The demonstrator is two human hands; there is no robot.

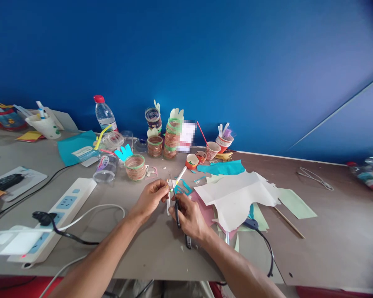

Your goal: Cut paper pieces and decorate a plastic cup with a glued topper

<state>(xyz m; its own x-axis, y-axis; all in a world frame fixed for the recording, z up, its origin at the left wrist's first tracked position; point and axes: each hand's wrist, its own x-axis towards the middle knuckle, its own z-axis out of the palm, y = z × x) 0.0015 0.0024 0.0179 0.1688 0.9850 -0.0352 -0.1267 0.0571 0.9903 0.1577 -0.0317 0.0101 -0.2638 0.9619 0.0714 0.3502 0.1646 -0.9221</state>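
Over the middle of the table my right hand [189, 215] grips a pair of scissors [177, 215] with black handles, the blades pointing up and away from me. My left hand [152, 200] is pinched closed right at the blades, on what looks like a small piece of white paper [168, 205]; the fingertips partly hide it. Just beyond the blades lies a white and yellow pen [180, 175]. Below my right hand rests a black-handled tool [188, 241]. Blue paper scraps [182, 187] are behind the scissors.
A power strip [77, 192] with cables and a glue gun [6, 186] occupy the left. String-wrapped cups [135, 167] and a bottle [105, 114] stand at the back. White paper sheets [236, 194], a wooden stick [289, 222] and paper cups [213, 151] are on the right.
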